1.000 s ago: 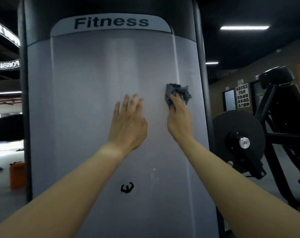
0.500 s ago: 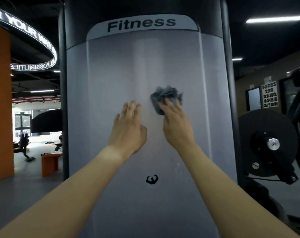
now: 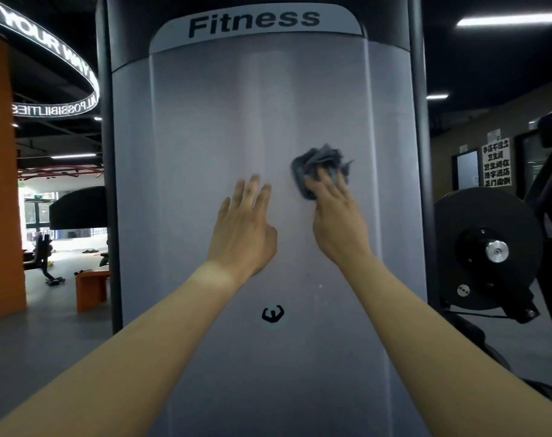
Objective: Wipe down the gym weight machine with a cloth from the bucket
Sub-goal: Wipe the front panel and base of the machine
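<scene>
The weight machine's tall grey shroud [image 3: 205, 121] fills the middle of the view, with "Fitness" printed across its top and a small black logo low down. My right hand [image 3: 337, 222] presses a crumpled grey cloth [image 3: 315, 165] flat against the panel, right of centre, with fingers stretched over it. My left hand [image 3: 243, 228] rests flat on the panel just left of the cloth, fingers straight and spread. No bucket is in view.
A black weight plate on a lever arm [image 3: 486, 250] stands close on the right. On the left, an orange bench [image 3: 90, 287], an orange wall and floor equipment lie further back. Grey floor runs along both sides.
My right hand slid the cloth leftward across the panel, from its right edge toward the centre. The view shifted left. My left hand stays flat on the panel.
</scene>
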`<state>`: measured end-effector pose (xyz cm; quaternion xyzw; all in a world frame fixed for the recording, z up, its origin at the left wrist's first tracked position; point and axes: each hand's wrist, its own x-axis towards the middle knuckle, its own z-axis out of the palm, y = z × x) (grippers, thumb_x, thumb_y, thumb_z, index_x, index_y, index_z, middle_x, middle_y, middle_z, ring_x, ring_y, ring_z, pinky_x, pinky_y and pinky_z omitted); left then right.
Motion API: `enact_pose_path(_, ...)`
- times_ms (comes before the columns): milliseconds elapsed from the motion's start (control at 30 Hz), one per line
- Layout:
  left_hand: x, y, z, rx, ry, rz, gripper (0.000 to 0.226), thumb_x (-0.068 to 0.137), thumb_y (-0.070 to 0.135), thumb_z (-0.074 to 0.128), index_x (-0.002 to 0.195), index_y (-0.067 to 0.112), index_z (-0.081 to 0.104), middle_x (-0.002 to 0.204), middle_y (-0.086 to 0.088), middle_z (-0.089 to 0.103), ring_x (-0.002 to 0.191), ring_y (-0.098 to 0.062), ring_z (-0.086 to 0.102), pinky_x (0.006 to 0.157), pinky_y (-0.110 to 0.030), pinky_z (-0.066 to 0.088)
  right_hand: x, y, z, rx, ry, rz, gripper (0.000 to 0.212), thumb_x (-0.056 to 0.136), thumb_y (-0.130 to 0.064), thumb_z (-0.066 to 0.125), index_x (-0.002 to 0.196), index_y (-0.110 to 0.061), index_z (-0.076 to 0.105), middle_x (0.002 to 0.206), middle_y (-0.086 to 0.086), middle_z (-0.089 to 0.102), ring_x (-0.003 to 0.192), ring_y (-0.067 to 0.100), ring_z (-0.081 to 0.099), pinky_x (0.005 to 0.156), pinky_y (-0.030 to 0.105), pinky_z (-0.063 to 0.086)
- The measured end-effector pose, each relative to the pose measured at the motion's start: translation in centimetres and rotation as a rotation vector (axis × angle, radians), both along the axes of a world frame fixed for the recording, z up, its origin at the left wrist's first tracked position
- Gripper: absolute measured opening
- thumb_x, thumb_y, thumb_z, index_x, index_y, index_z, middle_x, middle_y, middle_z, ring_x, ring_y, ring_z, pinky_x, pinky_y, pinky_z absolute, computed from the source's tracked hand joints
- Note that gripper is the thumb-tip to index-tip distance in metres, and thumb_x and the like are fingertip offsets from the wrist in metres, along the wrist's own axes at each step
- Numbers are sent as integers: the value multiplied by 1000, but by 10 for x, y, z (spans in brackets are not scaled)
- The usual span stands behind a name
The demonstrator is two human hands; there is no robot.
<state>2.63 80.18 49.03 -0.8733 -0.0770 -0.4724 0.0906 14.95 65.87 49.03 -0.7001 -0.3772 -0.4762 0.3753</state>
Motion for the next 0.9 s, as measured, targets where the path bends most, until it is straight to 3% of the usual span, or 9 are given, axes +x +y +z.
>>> enact_pose_path(100, 8, -6, -4, 45, 28, 13, 69, 101, 24, 43, 164, 17, 17, 173, -5, 0, 160, -30, -1, 129, -51, 12, 12, -11, -7, 298, 226, 38, 51, 105, -1, 41, 153, -18, 46, 170, 0, 24, 158, 26, 13, 125, 45, 28)
enact_pose_path(200, 13, -9, -6, 50, 31, 42, 68, 102, 30, 44, 164, 19, 19, 173, -7, 3, 160, -32, 1, 128, -52, 13, 11, -7, -14, 361, 304, 62, 49, 105, 0, 39, 152, -14, 46, 170, 4, 23, 159, 29, 11, 126, 49, 24)
enact_pose_path(300, 14, -11, -5, 41, 26, 49, 66, 102, 30, 48, 162, 17, 24, 173, -9, 8, 159, -34, 6, 128, -51, 16, -3, 6, -21, 138, 111, 60, 53, 101, 2, 44, 151, -16, 47, 169, 5, 26, 159, 32, 9, 126, 51, 25)
enact_pose_path(400, 11, -10, -3, 50, 31, 54, 65, 101, 29, 51, 159, 14, 28, 172, -10, 11, 159, -35, 9, 127, -52, 20, -13, 12, -39, -206, -98, 13, 62, 101, -3, 47, 158, -24, 37, 171, -3, 18, 160, 26, 2, 125, 41, 23)
enact_pose_path(500, 3, -3, -3, 59, 54, 54, 67, 100, 29, 49, 161, 15, 24, 172, -6, 11, 159, -30, 8, 127, -52, 18, -11, 6, -48, -348, -206, -111, 68, 97, -4, 54, 159, -24, 35, 171, -2, 18, 160, 28, 6, 123, 37, 25)
enact_pose_path(567, -5, 5, -6, 77, 59, 52, 69, 99, 27, 49, 162, 15, 23, 172, -4, 12, 159, -29, 9, 127, -52, 16, -8, 4, -42, -344, -249, -195, 69, 93, -2, 56, 156, -22, 37, 170, 1, 23, 158, 31, 13, 122, 39, 29)
enact_pose_path(667, -17, 23, -11, 38, 20, 52, 70, 98, 25, 52, 162, 15, 24, 171, -5, 14, 158, -30, 11, 127, -53, 17, -21, 21, -28, -143, -84, -191, 70, 91, 5, 52, 157, -17, 37, 170, 5, 22, 158, 33, 11, 123, 45, 31)
enact_pose_path(767, -25, 44, -13, -28, -29, 40, 71, 98, 25, 53, 161, 14, 24, 171, -5, 14, 158, -29, 13, 127, -52, 18, -41, 54, -26, 8, 46, -125, 72, 89, 7, 51, 156, -13, 36, 171, 8, 17, 159, 34, 2, 127, 48, 21)
enact_pose_path(900, -40, 75, -24, -97, -67, 51, 73, 98, 26, 55, 161, 13, 22, 171, -4, 13, 158, -26, 15, 127, -51, 19, -54, 99, -47, -284, -226, -72, 64, 94, -4, 52, 156, -15, 40, 169, 6, 25, 159, 33, 3, 130, 48, 10)
